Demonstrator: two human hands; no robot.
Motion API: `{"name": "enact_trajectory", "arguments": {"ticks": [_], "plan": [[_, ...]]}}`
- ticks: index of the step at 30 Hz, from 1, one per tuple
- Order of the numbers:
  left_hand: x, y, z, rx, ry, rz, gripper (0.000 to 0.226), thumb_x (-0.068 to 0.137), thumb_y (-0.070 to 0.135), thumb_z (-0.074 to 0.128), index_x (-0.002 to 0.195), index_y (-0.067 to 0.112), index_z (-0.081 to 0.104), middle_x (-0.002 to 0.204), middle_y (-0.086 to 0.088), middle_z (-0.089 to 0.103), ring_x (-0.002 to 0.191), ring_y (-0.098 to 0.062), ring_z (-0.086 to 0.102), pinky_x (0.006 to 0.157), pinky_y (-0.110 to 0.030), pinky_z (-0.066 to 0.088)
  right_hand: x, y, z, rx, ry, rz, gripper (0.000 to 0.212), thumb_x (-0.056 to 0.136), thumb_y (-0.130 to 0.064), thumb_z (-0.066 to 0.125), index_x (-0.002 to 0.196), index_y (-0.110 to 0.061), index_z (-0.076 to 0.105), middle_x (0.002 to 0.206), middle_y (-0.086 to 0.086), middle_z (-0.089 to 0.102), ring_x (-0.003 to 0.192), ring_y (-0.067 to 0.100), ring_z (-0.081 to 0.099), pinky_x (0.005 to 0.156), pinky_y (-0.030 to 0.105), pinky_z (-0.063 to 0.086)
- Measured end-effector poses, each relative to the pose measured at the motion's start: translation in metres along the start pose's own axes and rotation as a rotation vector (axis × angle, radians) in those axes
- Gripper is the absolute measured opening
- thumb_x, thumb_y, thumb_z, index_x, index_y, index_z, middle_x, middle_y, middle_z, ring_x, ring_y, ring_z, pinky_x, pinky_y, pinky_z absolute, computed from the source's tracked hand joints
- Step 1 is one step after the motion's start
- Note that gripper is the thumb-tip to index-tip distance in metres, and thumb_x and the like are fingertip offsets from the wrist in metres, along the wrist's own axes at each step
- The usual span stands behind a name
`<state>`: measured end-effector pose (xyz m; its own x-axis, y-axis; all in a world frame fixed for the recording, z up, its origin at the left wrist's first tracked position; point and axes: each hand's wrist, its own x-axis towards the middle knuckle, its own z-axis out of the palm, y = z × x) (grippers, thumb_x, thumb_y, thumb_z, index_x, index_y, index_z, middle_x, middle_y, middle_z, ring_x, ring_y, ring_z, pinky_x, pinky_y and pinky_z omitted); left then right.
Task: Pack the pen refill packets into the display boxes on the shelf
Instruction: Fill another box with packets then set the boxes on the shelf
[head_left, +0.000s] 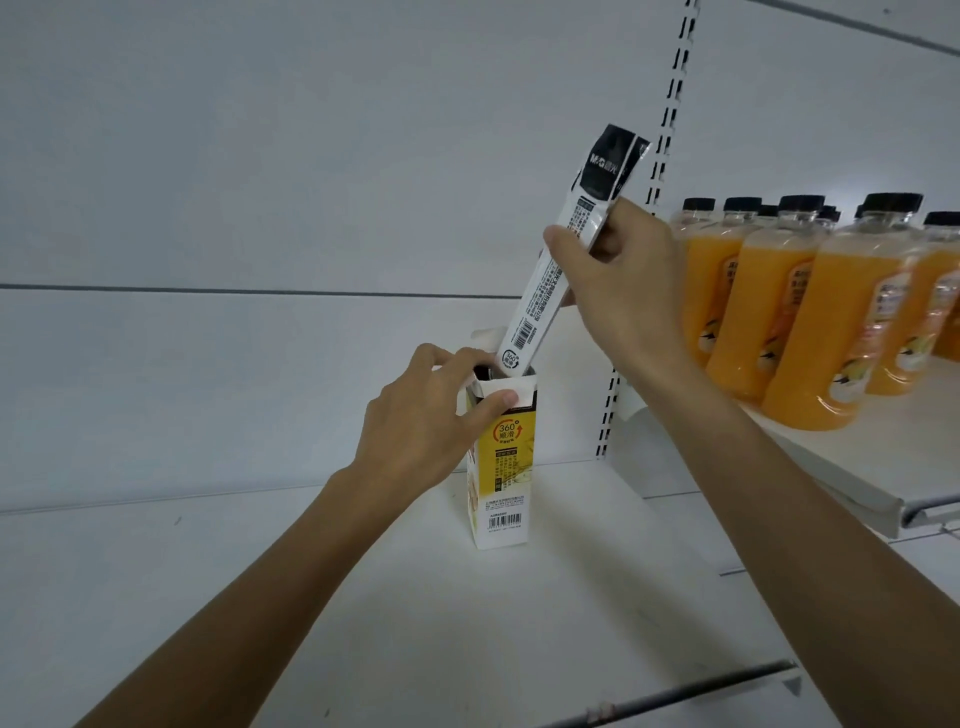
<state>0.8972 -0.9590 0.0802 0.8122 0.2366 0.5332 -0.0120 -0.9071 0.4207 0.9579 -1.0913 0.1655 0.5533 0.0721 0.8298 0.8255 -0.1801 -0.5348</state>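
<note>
While the tall, narrow yellow-and-white cardboard display box stands upright on the white shelf at the centre of the frame, its top flaps are open and the lower end of a long white-and-black pen refill packet dips into the mouth, tilted so that its black top leans toward the upper right. What else lies inside the box cannot be made out; the opening is dark. The left hand wraps the box's upper edge, thumb pressed on the front flap and fingers curled round the back, closed snugly on the cardboard. The right hand pinches the packet at its middle, thumb on the near face and fingers behind. At the right of the frame, a higher shelf carries rows of clear plastic bottles of orange juice with black caps.
</note>
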Motion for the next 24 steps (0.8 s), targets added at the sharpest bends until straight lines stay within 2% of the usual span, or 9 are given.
{"name": "enact_trajectory", "arguments": {"ticks": [5, 8, 11, 14, 17, 19, 21, 23, 24], "plan": [[-0.001, 0.001, 0.002, 0.050, 0.023, 0.026, 0.037, 0.081, 0.060, 0.045, 0.106, 0.033, 0.043, 0.120, 0.008, 0.047, 0.081, -0.009, 0.055, 0.063, -0.025, 0.039, 0.000, 0.001, -0.001, -0.035, 0.000, -0.016, 0.016, 0.087, -0.022, 0.060, 0.081, -0.007, 0.058, 0.075, 0.010, 0.066, 0.072, 0.027, 0.066, 0.064, 0.046, 0.055], [-0.002, 0.002, 0.004, 0.032, 0.045, 0.039, 0.039, 0.080, 0.061, 0.045, 0.107, 0.032, 0.044, 0.117, 0.009, 0.048, 0.081, -0.009, 0.055, 0.063, -0.025, 0.037, -0.007, 0.007, 0.006, -0.214, -0.214, 0.008, 0.019, 0.086, -0.022, 0.061, 0.084, -0.003, 0.060, 0.077, 0.012, 0.066, 0.070, 0.026, 0.064, 0.066, 0.042, 0.055], [-0.004, -0.001, 0.005, -0.023, 0.066, 0.058, 0.044, 0.078, 0.064, 0.045, 0.111, 0.034, 0.046, 0.117, 0.009, 0.049, 0.082, -0.010, 0.057, 0.066, -0.027, 0.041, -0.022, 0.024, 0.015, -0.430, -0.483, 0.108, 0.025, 0.082, -0.038, 0.065, 0.079, -0.013, 0.062, 0.080, -0.001, 0.061, 0.077, 0.013, 0.057, 0.057, 0.022, 0.042], [-0.006, -0.008, 0.005, -0.116, 0.065, 0.036, 0.052, 0.076, 0.062, 0.051, 0.119, 0.034, 0.044, 0.120, 0.008, 0.050, 0.078, -0.007, 0.058, 0.071, -0.032, 0.049, -0.033, 0.044, 0.008, -0.122, -0.574, 0.295, 0.045, 0.079, -0.049, 0.063, 0.114, -0.021, 0.059, 0.115, -0.008, 0.059, 0.105, 0.006, 0.053, 0.070, 0.012, 0.038], [-0.007, -0.013, 0.002, -0.282, 0.076, 0.008, 0.050, 0.076, 0.052, 0.059, 0.119, 0.032, 0.042, 0.118, 0.011, 0.051, 0.073, -0.004, 0.058, 0.073, -0.033, 0.052, -0.048, 0.064, -0.004, 0.130, -0.649, 0.381, 0.070, 0.072, -0.042, 0.068, 0.135, -0.025, 0.041, 0.132, -0.011, 0.049, 0.118, 0.002, 0.046, 0.089, 0.017, 0.041], [-0.007, -0.015, 0.003, -0.385, 0.052, 0.010, 0.044, 0.077, 0.044, 0.063, 0.114, 0.033, 0.040, 0.115, 0.016, 0.049, 0.073, -0.003, 0.058, 0.068, -0.021, 0.049, -0.067, 0.081, 0.001, 0.147, -0.760, 0.427, 0.075, 0.069, -0.032, 0.076, 0.135, -0.027, 0.039, 0.130, -0.010, 0.051, 0.121, 0.001, 0.046, 0.095, 0.025, 0.041], [-0.009, -0.017, 0.004, -0.425, 0.025, 0.018, 0.046, 0.078, 0.039, 0.064, 0.113, 0.035, 0.035, 0.114, 0.018, 0.045, 0.077, -0.001, 0.057, 0.063, -0.012, 0.046, -0.087, 0.093, 0.013, 0.145, -0.816, 0.470, 0.060, 0.072, -0.023, 0.077, 0.125, -0.028, 0.047, 0.120, -0.009, 0.060, 0.113, 0.001, 0.054, 0.096, 0.029, 0.044], [-0.014, -0.026, 0.002, -0.405, 0.032, 0.003, 0.061, 0.077, 0.038, 0.065, 0.126, 0.034, 0.030, 0.127, 0.013, 0.041, 0.087, -0.002, 0.057, 0.070, -0.015, 0.048, -0.100, 0.099, 0.025, 0.170, -0.780, 0.498, 0.046, 0.074, -0.023, 0.076, 0.114, -0.031, 0.053, 0.108, -0.009, 0.066, 0.103, 0.004, 0.061, 0.094, 0.033, 0.049], [-0.019, -0.036, -0.001, -0.349, 0.050, -0.019, 0.073, 0.076, 0.039, 0.066, 0.135, 0.031, 0.023, 0.137, 0.009, 0.033, 0.096, -0.005, 0.055, 0.076, -0.023, 0.050, -0.103, 0.099, 0.029, 0.184, -0.742, 0.501, 0.043, 0.073, -0.024, 0.076, 0.109, -0.033, 0.055, 0.105, -0.008, 0.067, 0.099, 0.006, 0.063, 0.093, 0.033, 0.050]]}}
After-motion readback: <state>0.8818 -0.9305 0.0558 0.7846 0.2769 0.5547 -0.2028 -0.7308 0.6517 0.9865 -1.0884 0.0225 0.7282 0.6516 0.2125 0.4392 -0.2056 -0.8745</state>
